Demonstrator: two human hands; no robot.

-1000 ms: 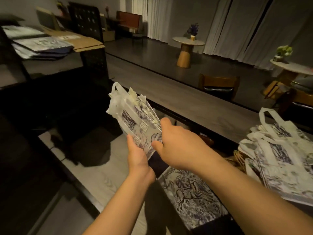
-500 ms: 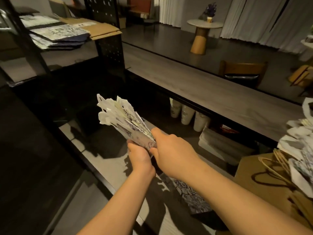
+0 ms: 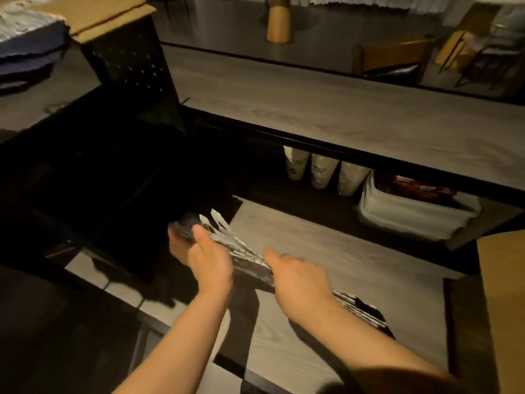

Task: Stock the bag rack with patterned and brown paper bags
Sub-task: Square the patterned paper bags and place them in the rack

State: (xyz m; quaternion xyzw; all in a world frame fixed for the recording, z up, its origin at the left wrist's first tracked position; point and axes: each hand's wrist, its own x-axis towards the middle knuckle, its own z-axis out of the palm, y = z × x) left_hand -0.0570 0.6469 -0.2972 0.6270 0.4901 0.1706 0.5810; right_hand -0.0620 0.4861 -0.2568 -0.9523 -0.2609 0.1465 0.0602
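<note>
A stack of flat patterned paper bags (image 3: 244, 251) lies almost level, seen edge-on, with its white handles (image 3: 218, 223) fanned toward the dark lower opening of the black rack (image 3: 99, 180). My left hand (image 3: 207, 260) cups the stack near the handle end, with fingers curled around its far side. My right hand (image 3: 298, 277) grips the stack's near end. More patterned paper (image 3: 360, 308) shows under my right wrist. Patterned bags (image 3: 22, 38) and brown paper (image 3: 108, 15) lie on the rack's upper shelf.
The pale wood counter (image 3: 341, 265) lies under my hands. Three paper cups (image 3: 321, 172) and a white bin (image 3: 412, 214) stand beneath the raised counter behind it. A brown bag (image 3: 505, 294) lies at the right edge. The perforated rack side (image 3: 127, 58) rises at the upper left.
Both hands have lowered the stack from a raised tilt to nearly level and moved it toward the rack's dark lower opening. The view has dipped downward.
</note>
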